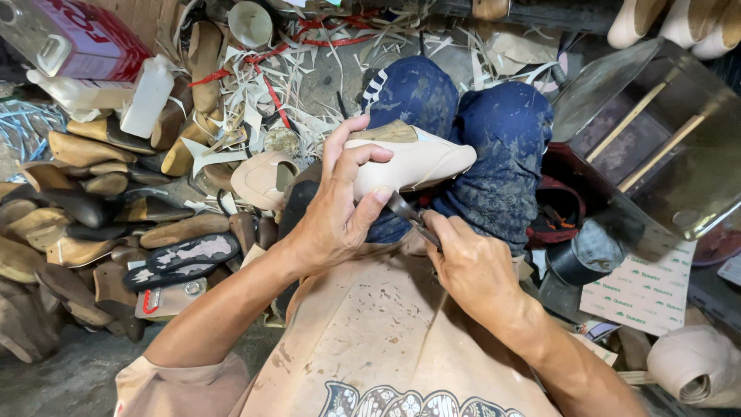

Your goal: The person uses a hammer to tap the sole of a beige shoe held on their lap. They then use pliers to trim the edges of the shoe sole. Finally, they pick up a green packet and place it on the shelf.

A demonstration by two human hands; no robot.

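1. Left hand [336, 212] is wrapped around a pale beige shoe upper on its last [413, 162], thumb pressed on the side, fingers curled over the top. The shoe rests on the person's knees in blue speckled trousers [502, 147], toe pointing to the right.

2. Right hand [471, 266] is clenched on a metal tool, looks like lasting pincers [409, 212], with the tip up against the underside of the shoe near the heel end. Can't tell whether the tip is actually biting the leather edge; the thumb hides that spot.

3. My take on doing this bit well: keep the left hand firm so the last doesn't roll on the knees, and work the tool in short pulls instead of one big yank, so the upper lies flat with no wrinkles.

4. Also keep that left thumb clear of the tool tip. It sits just beside it and a slip would go straight in.

5. Around them: a heap of brown wooden lasts and soles [85, 208] on the floor to the left, leather offcut strips [309, 69] beyond the knees, a white plastic bottle [147, 96] upper left, a dark tin [587, 255] by the right knee.
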